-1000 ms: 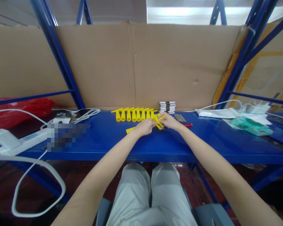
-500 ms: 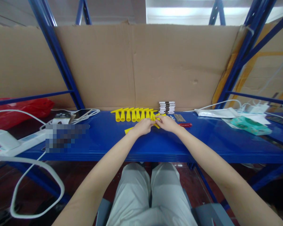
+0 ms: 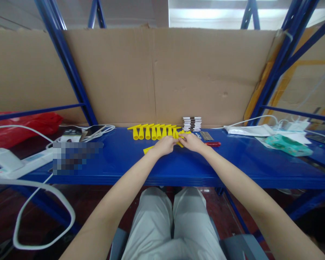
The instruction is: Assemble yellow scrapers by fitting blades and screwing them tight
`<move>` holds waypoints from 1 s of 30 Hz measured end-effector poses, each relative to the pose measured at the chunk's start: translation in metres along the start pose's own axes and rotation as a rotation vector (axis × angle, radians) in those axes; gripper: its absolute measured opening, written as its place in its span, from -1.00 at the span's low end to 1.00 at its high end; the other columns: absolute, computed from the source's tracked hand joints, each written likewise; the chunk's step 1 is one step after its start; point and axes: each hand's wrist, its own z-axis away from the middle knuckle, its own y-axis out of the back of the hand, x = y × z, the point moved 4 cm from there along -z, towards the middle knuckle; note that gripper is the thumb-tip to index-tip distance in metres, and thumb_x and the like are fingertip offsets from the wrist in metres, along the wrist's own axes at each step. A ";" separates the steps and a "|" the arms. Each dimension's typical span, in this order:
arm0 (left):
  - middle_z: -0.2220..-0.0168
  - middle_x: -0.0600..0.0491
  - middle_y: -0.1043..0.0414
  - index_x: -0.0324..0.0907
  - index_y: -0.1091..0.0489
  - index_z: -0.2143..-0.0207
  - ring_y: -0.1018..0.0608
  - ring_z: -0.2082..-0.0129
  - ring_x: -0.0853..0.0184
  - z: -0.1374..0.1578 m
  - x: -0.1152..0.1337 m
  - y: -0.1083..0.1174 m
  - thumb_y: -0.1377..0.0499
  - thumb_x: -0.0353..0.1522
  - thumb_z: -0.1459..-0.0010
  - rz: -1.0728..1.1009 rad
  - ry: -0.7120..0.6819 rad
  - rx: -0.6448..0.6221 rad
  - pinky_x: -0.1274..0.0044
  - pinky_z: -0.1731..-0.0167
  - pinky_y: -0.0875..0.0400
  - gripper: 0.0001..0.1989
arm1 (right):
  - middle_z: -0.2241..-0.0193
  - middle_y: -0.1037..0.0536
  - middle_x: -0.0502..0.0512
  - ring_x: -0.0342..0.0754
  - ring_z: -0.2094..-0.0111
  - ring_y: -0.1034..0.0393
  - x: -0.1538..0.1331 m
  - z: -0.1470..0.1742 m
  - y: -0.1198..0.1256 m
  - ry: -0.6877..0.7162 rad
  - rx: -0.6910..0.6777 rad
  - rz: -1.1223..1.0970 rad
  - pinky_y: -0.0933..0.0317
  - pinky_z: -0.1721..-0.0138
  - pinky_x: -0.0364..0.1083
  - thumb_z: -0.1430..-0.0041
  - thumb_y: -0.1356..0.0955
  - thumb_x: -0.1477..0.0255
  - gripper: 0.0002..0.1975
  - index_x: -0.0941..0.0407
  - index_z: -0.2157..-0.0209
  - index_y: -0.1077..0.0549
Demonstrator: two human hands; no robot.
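Nearest are the person's grey trousers [image 3: 157, 216], knees below the front edge of a blue metal bench [image 3: 178, 166]. On the bench at the left lies a white power strip [image 3: 29, 164] with a white adapter at its near end.

Near the middle, the left hand [image 3: 166, 145] and right hand [image 3: 192, 141] come together, fingers curled in and pinched on a yellow plastic piece [image 3: 181, 144] between them; the fingers cover much of it. A loose yellow part [image 3: 147, 150] lies beside the left wrist. Just right of the right hand is a red-handled tool [image 3: 212, 144], partly hidden.

Farther right sits a green plastic pack [image 3: 288, 145], its contents hidden. Beyond the hands stands a row of yellow T-shaped tubes [image 3: 147, 134], hollow round ends toward the person, their insides too small to read. To the right of these are small silvery bits [image 3: 198, 136] and thin metal strips [image 3: 206, 135], lying side by side.

At the back, a white pouch [image 3: 249, 130] lies flat, contents hidden, and white packets with dark middles [image 3: 191, 123] are stacked against a cardboard panel [image 3: 192, 72]. A crumpled red plastic bag [image 3: 24, 127] rests far left; what it holds cannot be told.
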 end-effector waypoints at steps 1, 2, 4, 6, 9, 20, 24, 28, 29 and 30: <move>0.23 -0.09 -0.51 -0.18 -0.47 0.08 -0.54 0.20 0.25 0.000 0.000 0.000 0.02 -0.47 -0.20 0.003 0.002 0.003 0.47 0.14 -0.39 -0.66 | 0.04 -0.51 0.29 0.05 0.03 -0.42 0.000 0.000 0.000 0.002 -0.001 -0.002 -0.20 0.03 -0.09 -0.28 -0.17 0.42 -0.62 0.24 -0.02 -0.43; 0.22 -0.09 -0.51 -0.17 -0.47 0.08 -0.54 0.19 0.25 0.000 -0.001 0.000 0.01 -0.47 -0.20 0.007 0.002 0.007 0.47 0.13 -0.39 -0.66 | 0.02 -0.50 0.29 0.05 0.01 -0.41 0.000 0.000 -0.001 0.003 -0.002 -0.005 -0.19 0.01 -0.09 -0.28 -0.16 0.42 -0.62 0.23 -0.03 -0.42; 0.18 -0.07 -0.52 -0.15 -0.47 0.07 -0.54 0.16 0.26 0.000 -0.001 0.000 0.01 -0.46 -0.20 0.020 0.000 0.013 0.47 0.11 -0.38 -0.66 | -0.01 -0.48 0.29 0.06 -0.02 -0.38 0.001 0.000 -0.001 0.001 -0.002 -0.008 -0.17 -0.03 -0.07 -0.29 -0.16 0.43 -0.61 0.23 -0.05 -0.41; 0.15 -0.06 -0.52 -0.13 -0.47 0.05 -0.53 0.13 0.27 -0.001 -0.002 -0.001 0.01 -0.46 -0.20 0.033 -0.002 0.014 0.47 0.08 -0.38 -0.66 | -0.02 -0.46 0.30 0.06 -0.03 -0.37 0.001 0.000 -0.002 -0.004 -0.003 -0.009 -0.15 -0.05 -0.06 -0.29 -0.15 0.43 -0.61 0.23 -0.05 -0.40; 0.10 -0.04 -0.52 -0.11 -0.46 0.03 -0.52 0.09 0.27 -0.001 -0.003 -0.002 -0.01 -0.46 -0.20 0.052 -0.005 0.016 0.47 0.05 -0.36 -0.65 | -0.02 -0.46 0.30 0.06 -0.04 -0.37 0.000 0.000 -0.001 -0.009 -0.003 -0.006 -0.15 -0.06 -0.06 -0.29 -0.16 0.44 -0.62 0.23 -0.05 -0.40; 0.09 -0.04 -0.52 -0.12 -0.47 0.06 -0.54 0.09 0.24 -0.001 -0.004 -0.003 -0.05 -0.43 -0.20 0.077 0.054 0.033 0.44 0.05 -0.38 -0.69 | 0.02 -0.50 0.29 0.02 0.01 -0.41 0.001 -0.002 -0.004 -0.010 0.011 0.003 -0.21 0.00 -0.09 -0.28 -0.17 0.46 -0.62 0.25 -0.04 -0.41; 0.08 -0.01 -0.52 -0.12 -0.46 0.08 -0.53 0.08 0.27 -0.001 -0.004 -0.003 -0.04 -0.42 -0.21 0.081 0.059 0.020 0.45 0.03 -0.36 -0.72 | 0.06 -0.53 0.29 0.01 0.06 -0.44 0.001 -0.001 -0.004 -0.006 0.019 -0.004 -0.23 0.06 -0.11 -0.28 -0.17 0.45 -0.62 0.25 -0.05 -0.41; 0.12 -0.09 -0.52 -0.20 -0.37 0.02 -0.54 0.10 0.20 0.001 -0.004 -0.001 -0.05 -0.38 -0.22 0.060 0.128 0.010 0.42 0.10 -0.39 -0.71 | 0.13 -0.56 0.28 0.02 0.12 -0.47 0.001 0.000 -0.003 -0.014 0.006 0.008 -0.25 0.13 -0.11 -0.27 -0.19 0.44 -0.64 0.24 -0.02 -0.43; 0.14 -0.11 -0.52 -0.23 -0.32 -0.02 -0.54 0.11 0.18 0.002 -0.004 0.000 -0.06 -0.37 -0.22 0.055 0.151 0.012 0.41 0.13 -0.40 -0.68 | 0.14 -0.57 0.28 0.03 0.13 -0.47 0.001 0.000 -0.003 -0.015 0.000 0.012 -0.25 0.14 -0.11 -0.26 -0.20 0.44 -0.64 0.24 -0.01 -0.44; 0.15 -0.13 -0.52 -0.24 -0.28 -0.05 -0.54 0.12 0.17 0.003 -0.004 0.000 -0.07 -0.37 -0.21 0.052 0.166 0.016 0.41 0.15 -0.41 -0.65 | 0.16 -0.57 0.28 0.03 0.13 -0.47 0.001 0.000 -0.003 -0.015 -0.006 0.014 -0.25 0.15 -0.11 -0.26 -0.20 0.44 -0.65 0.24 0.00 -0.44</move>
